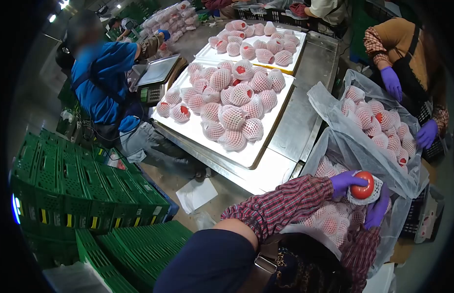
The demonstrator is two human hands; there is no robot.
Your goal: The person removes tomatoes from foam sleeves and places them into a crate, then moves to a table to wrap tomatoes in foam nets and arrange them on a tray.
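A shiny red apple (362, 185) is between my two purple-gloved hands, above a plastic-lined crate. My left hand (345, 183) closes on its left side. My right hand (377, 209) grips the white foam net (367, 198) round its lower part; some of these fingers are hidden. The upper face of the apple is bare. Below lie more foam-netted apples (329, 222) inside the clear plastic liner (312, 151).
Netted apples cover a white tray (258, 158) on the metal table (293, 134), with another tray (298, 61) behind. A co-worker in blue (102, 73) stands by a scale (158, 71). Another purple-gloved person (400, 44) bends over a lined crate at right. Green crates (75, 180) stack at left.
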